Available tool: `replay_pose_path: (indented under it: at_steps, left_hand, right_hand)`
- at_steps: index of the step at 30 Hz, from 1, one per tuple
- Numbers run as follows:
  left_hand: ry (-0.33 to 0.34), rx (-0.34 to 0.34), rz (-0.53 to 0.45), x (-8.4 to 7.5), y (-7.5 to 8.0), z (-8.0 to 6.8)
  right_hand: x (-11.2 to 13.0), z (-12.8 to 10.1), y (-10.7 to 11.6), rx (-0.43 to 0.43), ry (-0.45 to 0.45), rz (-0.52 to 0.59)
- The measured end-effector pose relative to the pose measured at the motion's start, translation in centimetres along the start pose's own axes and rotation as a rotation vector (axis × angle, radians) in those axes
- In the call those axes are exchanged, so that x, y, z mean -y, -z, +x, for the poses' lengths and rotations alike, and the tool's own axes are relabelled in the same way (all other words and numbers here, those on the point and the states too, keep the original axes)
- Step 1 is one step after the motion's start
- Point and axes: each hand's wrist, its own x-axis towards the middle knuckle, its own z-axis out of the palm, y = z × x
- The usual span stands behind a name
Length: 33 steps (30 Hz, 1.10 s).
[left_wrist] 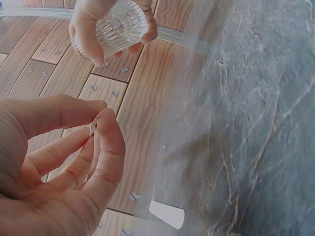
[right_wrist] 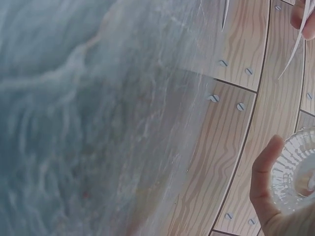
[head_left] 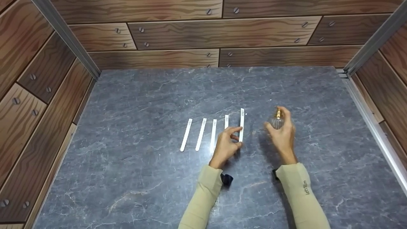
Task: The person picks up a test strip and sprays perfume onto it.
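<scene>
Strip [head_left: 241, 124] pinched in L hand [head_left: 226, 143]; bottle [head_left: 277, 120] in R hand [head_left: 283, 135].

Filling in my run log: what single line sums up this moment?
left hand pinches white paper strip | right hand holds ribbed clear glass bottle with gold top | four white strips on grey marble table
</scene>
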Motion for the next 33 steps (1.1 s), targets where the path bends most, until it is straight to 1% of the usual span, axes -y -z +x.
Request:
replay_pose_path:
  at_steps: [13,15,19,21,27,33]
  left_hand:
    - [0.044,0.018,-0.002,0.4,-0.6,0.4]
    - [0.062,0.026,-0.010,0.3,-0.7,0.5]
    - [0.111,0.062,-0.047,0.2,-0.8,0.7]
    - [0.123,0.076,-0.061,0.2,-0.8,0.9]
    - [0.124,0.108,-0.084,0.3,-0.8,1.4]
    - [0.135,0.098,-0.071,0.5,-0.9,2.0]
  right_hand:
    - [-0.2,0.0,0.1,-0.015,-0.018,0.021]
    - [-0.2,0.0,0.1,-0.015,-0.020,0.027]
    - [-0.1,-0.1,0.2,-0.014,-0.020,0.017]
    - [-0.1,-0.1,0.3,-0.016,-0.017,0.011]
    - [-0.4,0.1,0.4,-0.028,-0.007,0.015]
    - [-0.4,0.2,0.5,-0.029,-0.005,0.023]
